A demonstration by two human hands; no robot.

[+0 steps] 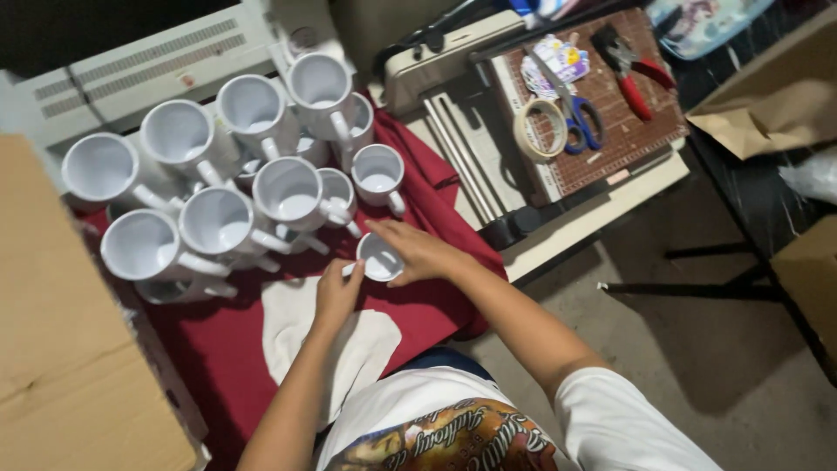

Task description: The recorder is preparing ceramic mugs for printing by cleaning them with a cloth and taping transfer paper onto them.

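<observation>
Mug [381,258], white, sits at centre frame on the red cloth [436,305] that covers the counter, and I have both hands on it. From the head view, my right hand [421,250] curls over its far rim and side, fingers spread and clamped on it; my left hand [337,292] pinches the near edge, around the handle as far as I can tell, though the handle itself is hidden.

My worry is the crowd just beyond: a stack of white mugs [218,192] fills the upper left of the frame, some resting tilted on others, and the nearest handles are just beside my knuckles. A careless lift or twist could knock one and set the pile sliding. The cloth could also drag if I pull sideways.

A white rag [296,331] lies under my left wrist. Up right there is a paper cutter with a grid board [636,131], and on it a roll of tape [540,129], blue-handled scissors [584,122] and red-handled pliers [636,74]. A cardboard box [61,349] blocks the lower left.
</observation>
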